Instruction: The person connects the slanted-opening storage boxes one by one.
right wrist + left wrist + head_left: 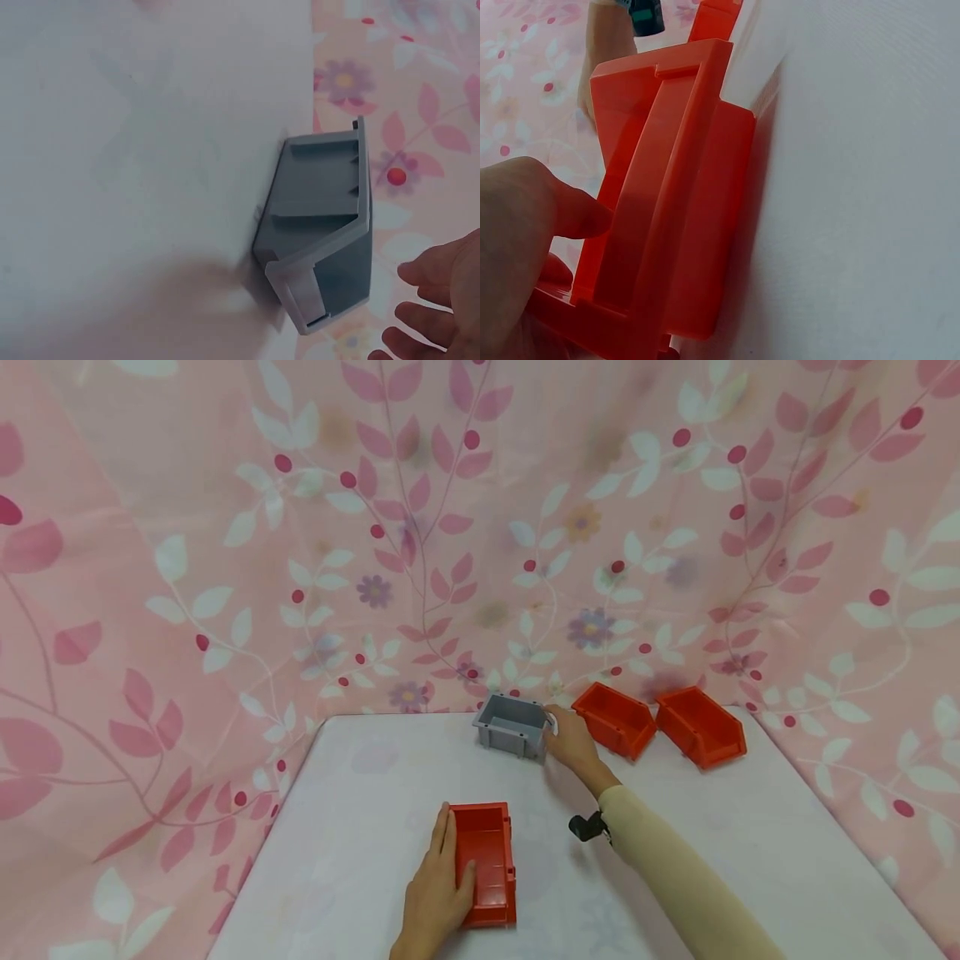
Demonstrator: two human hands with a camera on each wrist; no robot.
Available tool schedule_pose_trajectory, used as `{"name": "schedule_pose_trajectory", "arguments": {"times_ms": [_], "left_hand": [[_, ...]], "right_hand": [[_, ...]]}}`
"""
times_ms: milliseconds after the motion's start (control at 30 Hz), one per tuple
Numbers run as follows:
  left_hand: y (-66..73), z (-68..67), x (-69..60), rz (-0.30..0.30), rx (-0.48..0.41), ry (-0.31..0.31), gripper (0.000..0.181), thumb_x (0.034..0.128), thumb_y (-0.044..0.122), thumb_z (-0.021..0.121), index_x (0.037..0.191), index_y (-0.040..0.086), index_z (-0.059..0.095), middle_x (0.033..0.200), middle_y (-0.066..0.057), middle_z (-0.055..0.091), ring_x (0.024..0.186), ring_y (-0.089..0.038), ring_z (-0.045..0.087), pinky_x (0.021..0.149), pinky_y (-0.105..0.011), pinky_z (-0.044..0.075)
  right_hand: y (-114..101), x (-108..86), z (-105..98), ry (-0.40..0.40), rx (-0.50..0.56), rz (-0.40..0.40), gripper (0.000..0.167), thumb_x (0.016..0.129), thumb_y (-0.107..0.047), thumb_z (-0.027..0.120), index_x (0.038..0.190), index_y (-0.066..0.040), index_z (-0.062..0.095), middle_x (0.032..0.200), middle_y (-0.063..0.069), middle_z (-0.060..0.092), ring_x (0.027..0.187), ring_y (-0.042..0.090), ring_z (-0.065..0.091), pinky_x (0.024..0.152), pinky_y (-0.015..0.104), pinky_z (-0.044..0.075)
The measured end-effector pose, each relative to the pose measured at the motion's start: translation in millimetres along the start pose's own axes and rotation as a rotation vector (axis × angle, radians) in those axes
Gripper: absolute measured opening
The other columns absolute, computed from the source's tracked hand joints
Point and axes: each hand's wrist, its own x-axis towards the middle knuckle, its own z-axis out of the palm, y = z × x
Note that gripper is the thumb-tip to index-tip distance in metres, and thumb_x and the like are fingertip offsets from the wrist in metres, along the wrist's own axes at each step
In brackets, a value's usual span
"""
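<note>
A red plastic storage bin (491,852) lies near the front of the table, its long side running away from me. My left hand (435,897) grips its left wall, thumb inside and fingers along the outside. The left wrist view shows the thumb reaching over the rim of this red bin (705,225). Farther back stands a grey storage bin (502,741). My right hand (572,742) is at its right end; in the right wrist view the fingers (427,322) are spread beside the grey bin (315,180), with a gap between them and it.
Two more red bins, one (613,727) just right of my right hand and another (701,727) beyond it, stand at the back right. The white-covered table (360,827) ends at a pink floral curtain (450,527). A black device (588,827) sits on my right wrist.
</note>
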Motion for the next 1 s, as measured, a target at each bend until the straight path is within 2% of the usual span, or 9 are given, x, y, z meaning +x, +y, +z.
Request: {"name": "schedule_pose_trajectory", "arguments": {"times_ms": [233, 367, 467, 633, 733, 867, 1000], "left_hand": [[1.4, -0.5, 0.1, -0.003, -0.007, -0.011, 0.086, 0.0934, 0.024, 0.074, 0.164, 0.004, 0.028, 0.172, -0.006, 0.021, 0.108, -0.028, 0.064, 0.069, -0.037, 0.062], [1.7, -0.7, -0.5, -0.002, -0.003, -0.008, 0.085, 0.0937, 0.024, 0.073, 0.164, 0.004, 0.028, 0.172, -0.005, 0.021, 0.104, -0.026, 0.064, 0.065, -0.034, 0.061], [1.1, -0.6, -0.2, -0.003, 0.0, -0.007, 0.085, 0.0941, 0.024, 0.072, 0.164, 0.004, 0.028, 0.172, -0.004, 0.021, 0.107, -0.027, 0.063, 0.064, -0.034, 0.061], [1.4, -1.5, 0.2, 0.003, 0.004, 0.003, 0.085, 0.0938, 0.024, 0.073, 0.164, 0.003, 0.029, 0.171, -0.005, 0.021, 0.106, -0.027, 0.064, 0.064, -0.033, 0.061], [1.6, -2.3, 0.3, 0.004, 0.004, 0.004, 0.085, 0.0938, 0.024, 0.073, 0.164, 0.003, 0.029, 0.171, -0.005, 0.022, 0.103, -0.026, 0.064, 0.063, -0.032, 0.061], [1.7, -2.7, 0.2, -0.004, 0.004, -0.004, 0.085, 0.0941, 0.025, 0.072, 0.164, 0.004, 0.029, 0.171, -0.004, 0.022, 0.102, -0.025, 0.063, 0.064, -0.034, 0.061], [1.4, -1.0, -0.2, -0.016, -0.004, -0.021, 0.085, 0.0947, 0.024, 0.072, 0.164, 0.005, 0.027, 0.172, -0.002, 0.019, 0.103, -0.025, 0.062, 0.063, -0.034, 0.061]], "right_hand": [[-1.2, 17.4, 4.8, -0.071, 0.022, 0.136, 0.057, 0.098, -0.012, 0.069, 0.151, -0.004, 0.051, 0.146, 0.022, 0.057, 0.127, 0.04, 0.057, 0.103, 0.058, 0.048], [0.7, 26.2, 9.5, -0.093, 0.02, 0.175, 0.062, 0.098, -0.012, 0.071, 0.154, -0.005, 0.047, 0.15, 0.021, 0.053, 0.128, 0.041, 0.056, 0.104, 0.059, 0.047], [1.3, 32.6, 12.6, -0.138, -0.007, 0.164, 0.071, 0.096, -0.012, 0.074, 0.158, -0.005, 0.042, 0.156, 0.021, 0.047, 0.136, 0.041, 0.049, 0.108, 0.06, 0.043], [2.4, 40.1, 15.2, -0.242, -0.025, 0.092, 0.086, 0.092, -0.011, 0.079, 0.162, -0.002, 0.03, 0.166, 0.022, 0.029, 0.149, 0.042, 0.029, 0.116, 0.059, 0.031], [3.6, 40.3, 15.8, -0.292, -0.011, 0.085, 0.091, 0.091, -0.013, 0.08, 0.163, -0.002, 0.027, 0.165, 0.024, 0.029, 0.149, 0.043, 0.029, 0.116, 0.06, 0.03], [6.1, 37.7, 17.4, -0.296, -0.013, 0.108, 0.086, 0.093, -0.016, 0.077, 0.162, 0.0, 0.028, 0.16, 0.027, 0.035, 0.142, 0.044, 0.037, 0.113, 0.061, 0.035], [9.9, 34.1, 19.2, -0.241, -0.005, 0.134, 0.068, 0.097, -0.014, 0.071, 0.154, 0.006, 0.039, 0.147, 0.03, 0.049, 0.13, 0.044, 0.051, 0.107, 0.058, 0.045]]}}
